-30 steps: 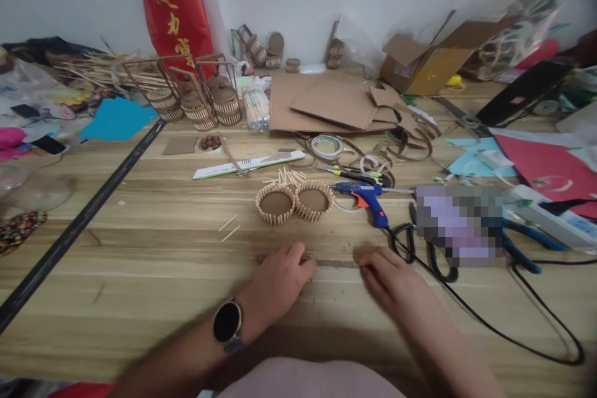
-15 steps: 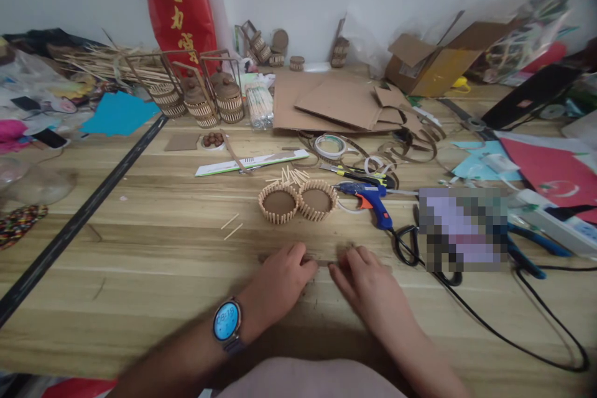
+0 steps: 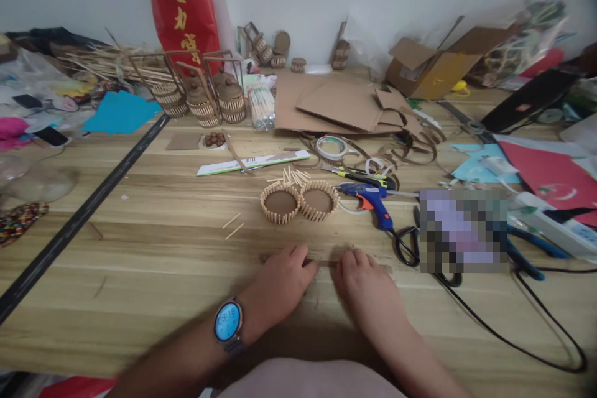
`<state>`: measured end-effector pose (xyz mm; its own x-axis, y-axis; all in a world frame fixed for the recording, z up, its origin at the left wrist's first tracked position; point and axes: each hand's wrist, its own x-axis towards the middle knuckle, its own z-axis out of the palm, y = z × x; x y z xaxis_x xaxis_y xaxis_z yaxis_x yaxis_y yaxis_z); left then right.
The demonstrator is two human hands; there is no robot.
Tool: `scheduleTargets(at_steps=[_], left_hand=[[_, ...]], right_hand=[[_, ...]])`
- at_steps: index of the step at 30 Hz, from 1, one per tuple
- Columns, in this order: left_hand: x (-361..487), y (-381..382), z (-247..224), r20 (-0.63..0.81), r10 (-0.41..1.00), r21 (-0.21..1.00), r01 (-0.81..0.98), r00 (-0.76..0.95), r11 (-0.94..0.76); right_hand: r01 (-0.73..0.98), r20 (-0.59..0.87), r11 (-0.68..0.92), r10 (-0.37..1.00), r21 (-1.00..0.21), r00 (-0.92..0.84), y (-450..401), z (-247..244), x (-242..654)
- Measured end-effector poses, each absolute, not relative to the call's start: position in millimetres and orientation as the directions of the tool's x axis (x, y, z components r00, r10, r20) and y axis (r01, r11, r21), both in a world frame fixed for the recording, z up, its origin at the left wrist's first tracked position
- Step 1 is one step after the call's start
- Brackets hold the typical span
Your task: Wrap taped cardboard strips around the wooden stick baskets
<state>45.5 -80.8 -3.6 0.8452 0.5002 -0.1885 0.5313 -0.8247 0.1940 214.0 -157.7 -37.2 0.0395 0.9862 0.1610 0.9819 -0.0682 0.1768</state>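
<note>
A thin brown cardboard strip lies crosswise on the wooden table, close to my body. My left hand, with a watch on the wrist, has its fingers curled and pressed together on the strip. On the strip's right part, my right hand is closed too, fingertips pressed down. The fingers partly hide the strip. Just beyond my hands stand two round cardboard trays, a left one and a right one, ringed with short wooden sticks and touching each other. Loose sticks lie behind them.
A blue hot glue gun lies right of the trays, its black cable looping along the right side. Beyond are a cutter knife, a tape roll, cardboard sheets and several small lidded baskets. Pliers lie right.
My right hand's fingers have drawn in and closed more on the strip. My left hand has barely moved. The whole view has shifted very slightly.
</note>
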Motion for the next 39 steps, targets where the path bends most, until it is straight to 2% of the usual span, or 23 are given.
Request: scheduleTargets(at_steps=[11,14,17,22,33,39], left_hand=[[46,-82,-1,-0.187,0.509,0.181,0.538,0.840,-0.823],[46,-82,-5,-0.167,0.503,0.190,0.528,0.848,-0.828],[45,-81,-7,-0.162,0.505,0.198,0.529,0.848,-0.825],[45,-80,-4,-0.204,0.493,0.209,0.529,0.846,-0.822],[45,-79,-10,-0.189,0.500,0.250,0.534,0.845,-0.807],[45,-79,-10,-0.190,0.512,0.255,0.545,0.838,-0.799]], right_hand=[[0.980,0.197,-0.093,0.979,0.177,0.057,-162,-34,248],[0.986,0.245,-0.119,0.966,0.119,0.087,-160,-27,266],[0.976,0.330,-0.215,0.925,0.045,0.188,-152,-18,284],[0.916,0.226,-0.390,0.888,-0.094,0.401,-128,-12,308],[0.879,0.136,-0.402,0.886,-0.257,0.444,-98,-14,322],[0.853,0.163,-0.455,0.849,-0.256,0.502,-88,-2,329]])
